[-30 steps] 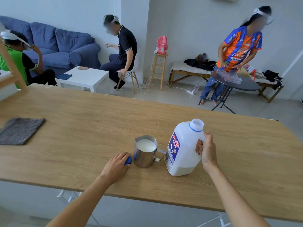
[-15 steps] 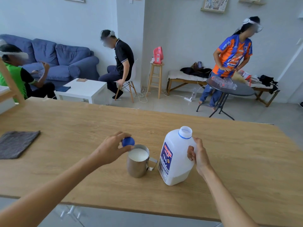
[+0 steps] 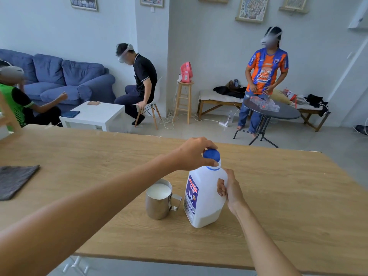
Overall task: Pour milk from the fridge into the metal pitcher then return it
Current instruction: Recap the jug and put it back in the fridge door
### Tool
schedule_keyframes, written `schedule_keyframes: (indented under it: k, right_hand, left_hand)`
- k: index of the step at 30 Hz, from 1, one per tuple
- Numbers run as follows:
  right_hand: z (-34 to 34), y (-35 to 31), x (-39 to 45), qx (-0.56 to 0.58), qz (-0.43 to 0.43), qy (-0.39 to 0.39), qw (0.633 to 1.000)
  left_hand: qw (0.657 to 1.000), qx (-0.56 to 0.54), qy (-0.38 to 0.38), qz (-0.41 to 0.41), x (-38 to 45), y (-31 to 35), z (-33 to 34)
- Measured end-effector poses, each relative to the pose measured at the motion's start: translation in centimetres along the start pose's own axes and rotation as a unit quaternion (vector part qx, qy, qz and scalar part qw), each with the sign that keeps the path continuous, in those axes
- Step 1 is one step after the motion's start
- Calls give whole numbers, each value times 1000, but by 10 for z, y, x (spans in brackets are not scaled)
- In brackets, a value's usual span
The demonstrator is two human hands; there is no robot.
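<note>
A white plastic milk jug (image 3: 201, 198) with a blue label stands upright on the wooden table (image 3: 278, 196), with a little milk left at its bottom. My right hand (image 3: 229, 188) grips its handle. My left hand (image 3: 194, 154) holds the blue cap (image 3: 211, 154) on top of the jug's neck. Just left of the jug stands the metal pitcher (image 3: 158, 204), nearly full of milk, its handle turned toward the jug.
A dark grey cloth (image 3: 16, 181) lies at the table's left edge. Beyond the table are three people, a white coffee table (image 3: 93, 114), a blue sofa (image 3: 65, 78), a wooden stool (image 3: 184, 100) and a round black table (image 3: 272, 112).
My left hand picked the blue cap up from the table beside the pitcher and carried it up and right onto the jug's neck. The jug stayed in my right hand.
</note>
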State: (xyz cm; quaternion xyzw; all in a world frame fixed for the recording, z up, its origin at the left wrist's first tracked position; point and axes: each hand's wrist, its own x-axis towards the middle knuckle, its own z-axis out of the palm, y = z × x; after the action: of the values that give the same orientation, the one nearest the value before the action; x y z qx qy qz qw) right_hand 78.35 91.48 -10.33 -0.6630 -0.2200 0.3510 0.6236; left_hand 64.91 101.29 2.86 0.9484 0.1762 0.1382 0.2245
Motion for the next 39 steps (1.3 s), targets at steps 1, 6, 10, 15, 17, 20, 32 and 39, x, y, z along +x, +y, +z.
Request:
schedule_keyframes:
  k: [1,6,10,15,17,20,32,39]
  right_hand:
    - [0,0,0,-2,-4,-1,1000]
    - [1,3,-1,-11,-16,17,1000]
    - [2,4,-2,-23,-23,20,999]
    - [2,3,-2,-27,-20,28,999]
    - [2,2,-2,-29,-23,28,999]
    - [2,2,-1,-32,-25,27,999]
    - [2,3,-1,-23,-30,12,999]
    - [3,4,1,-19,-41,1,999]
  left_hand:
    - [1000,10,-6,0,3,1,1]
    - [999,34,-19,-4,11,2,6]
    - [999,49,-25,-2,14,3,9]
    - [997,62,-48,9,18,5,5]
    - [996,43,-83,5,21,5,-2]
    - [989,28,-146,-6,25,4,-10]
    - [977,205,-59,-2,28,10,10]
    - [977,158,-128,61,28,6,-6]
